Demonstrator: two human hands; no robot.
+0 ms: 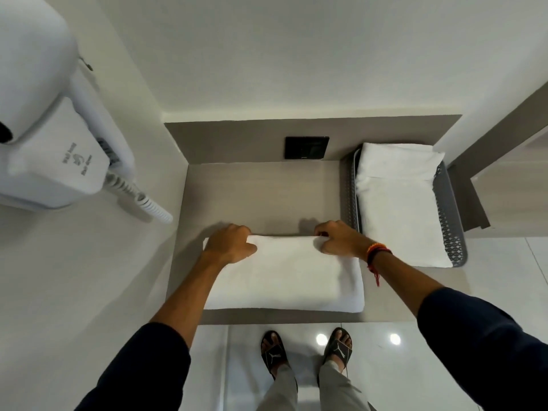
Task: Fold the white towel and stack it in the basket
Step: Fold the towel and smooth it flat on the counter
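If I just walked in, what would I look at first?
Probably the white towel folded on the counter, with the left hand and right hand gripping its far edge. Next, the grey basket at right, already holding towels.

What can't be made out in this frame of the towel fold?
- How many layers the white towel has: the head view shows only its top face.
- How many towels sit in the basket: the top one hides anything below.
- The fingertips of the left hand and right hand: curled around the towel's far edge.
- The dryer's printed label: too small and blurred.
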